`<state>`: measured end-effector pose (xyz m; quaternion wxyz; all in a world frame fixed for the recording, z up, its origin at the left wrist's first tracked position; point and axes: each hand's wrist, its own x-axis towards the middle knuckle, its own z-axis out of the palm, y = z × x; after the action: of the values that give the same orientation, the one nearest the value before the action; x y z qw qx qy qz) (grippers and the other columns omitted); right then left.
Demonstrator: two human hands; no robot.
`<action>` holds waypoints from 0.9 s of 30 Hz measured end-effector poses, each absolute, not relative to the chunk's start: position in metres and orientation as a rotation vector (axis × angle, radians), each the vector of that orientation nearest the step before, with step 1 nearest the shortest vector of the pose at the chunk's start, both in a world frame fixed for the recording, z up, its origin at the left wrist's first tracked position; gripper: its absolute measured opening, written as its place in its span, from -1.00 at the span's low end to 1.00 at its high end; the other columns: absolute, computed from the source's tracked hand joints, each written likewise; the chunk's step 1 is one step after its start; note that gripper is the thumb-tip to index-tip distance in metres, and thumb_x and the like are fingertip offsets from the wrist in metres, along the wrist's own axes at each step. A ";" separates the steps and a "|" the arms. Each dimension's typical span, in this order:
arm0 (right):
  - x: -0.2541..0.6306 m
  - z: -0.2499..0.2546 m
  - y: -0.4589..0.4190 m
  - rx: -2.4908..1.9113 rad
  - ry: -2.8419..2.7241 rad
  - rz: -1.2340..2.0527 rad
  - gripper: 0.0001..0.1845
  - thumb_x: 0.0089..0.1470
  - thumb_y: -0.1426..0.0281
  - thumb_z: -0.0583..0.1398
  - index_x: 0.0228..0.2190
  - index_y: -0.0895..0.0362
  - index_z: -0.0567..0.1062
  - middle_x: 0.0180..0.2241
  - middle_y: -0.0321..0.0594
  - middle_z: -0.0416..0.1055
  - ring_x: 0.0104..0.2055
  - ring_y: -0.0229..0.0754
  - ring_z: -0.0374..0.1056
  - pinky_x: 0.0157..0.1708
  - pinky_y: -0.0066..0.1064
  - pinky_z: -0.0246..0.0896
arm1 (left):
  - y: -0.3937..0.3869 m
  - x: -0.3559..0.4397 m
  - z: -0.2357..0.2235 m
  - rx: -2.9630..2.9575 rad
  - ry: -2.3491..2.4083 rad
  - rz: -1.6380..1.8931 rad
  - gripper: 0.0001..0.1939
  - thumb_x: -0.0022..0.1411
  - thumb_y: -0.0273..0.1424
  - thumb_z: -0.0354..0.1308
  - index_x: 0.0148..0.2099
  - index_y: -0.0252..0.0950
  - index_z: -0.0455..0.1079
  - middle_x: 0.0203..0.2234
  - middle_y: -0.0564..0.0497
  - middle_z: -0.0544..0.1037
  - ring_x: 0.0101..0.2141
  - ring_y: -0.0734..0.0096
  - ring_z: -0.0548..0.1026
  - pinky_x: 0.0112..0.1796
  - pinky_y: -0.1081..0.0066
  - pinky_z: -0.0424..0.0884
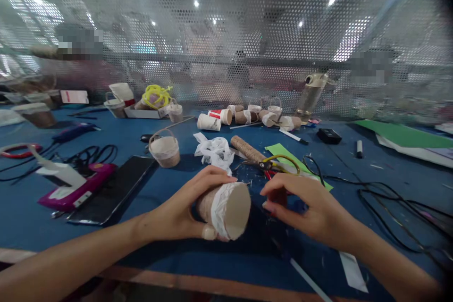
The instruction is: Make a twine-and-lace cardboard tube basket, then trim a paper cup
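Left hand [177,207] grips a round, brown, papery cup [239,211] with white fabric trim [218,212] sideways over the blue tabletop [106,127], probably for easy access; right hand [313,203] curls nearby, can't tell if it's pinching anything.

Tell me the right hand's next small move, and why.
I'd probably bring the right hand to the white band and press it against the cup: the left hand steadies the cup, and the right hovers close by, not touching it. Whether the band is fully stuck down, I can't tell.
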<state>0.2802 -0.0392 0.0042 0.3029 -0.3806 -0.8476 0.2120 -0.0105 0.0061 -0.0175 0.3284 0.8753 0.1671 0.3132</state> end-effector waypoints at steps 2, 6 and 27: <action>0.272 -0.002 -0.040 -1.049 -2.228 0.505 -0.78 0.23 0.32 0.25 -0.10 0.03 0.39 -0.34 -0.36 0.46 -0.39 -0.29 0.37 -0.37 -0.47 0.23 | 0.007 -0.010 -0.019 2.322 0.430 0.814 -0.26 0.14 -0.17 0.39 0.30 -0.03 0.17 0.06 -0.13 0.30 0.10 0.03 0.33 0.11 0.12 0.34; 0.263 -0.011 -0.038 -0.987 -2.377 0.309 -0.72 0.28 0.32 0.19 0.01 0.05 0.36 -0.23 -0.27 0.52 -0.29 -0.19 0.44 -0.32 -0.40 0.22 | 0.004 -0.011 -0.024 2.299 0.432 0.814 -0.05 -0.02 -0.23 0.51 0.33 -0.04 0.09 0.06 -0.13 0.32 0.06 0.04 0.38 0.09 0.13 0.36; 0.271 -0.017 -0.035 -0.846 -2.479 0.036 -0.80 0.34 0.38 0.08 -0.18 0.10 0.51 -0.43 -0.33 0.49 -0.42 -0.24 0.39 -0.39 -0.40 0.08 | 0.010 -0.016 0.002 2.912 0.367 0.577 -0.35 0.29 -0.03 0.17 0.32 -0.15 0.20 -0.05 -0.17 0.50 -0.14 0.17 0.53 -0.16 0.34 0.46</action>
<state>0.2708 -0.0349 -0.0167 0.2578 -0.3121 -0.9143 0.0133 -0.0159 0.0102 0.0019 0.0751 0.9708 0.1225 0.1923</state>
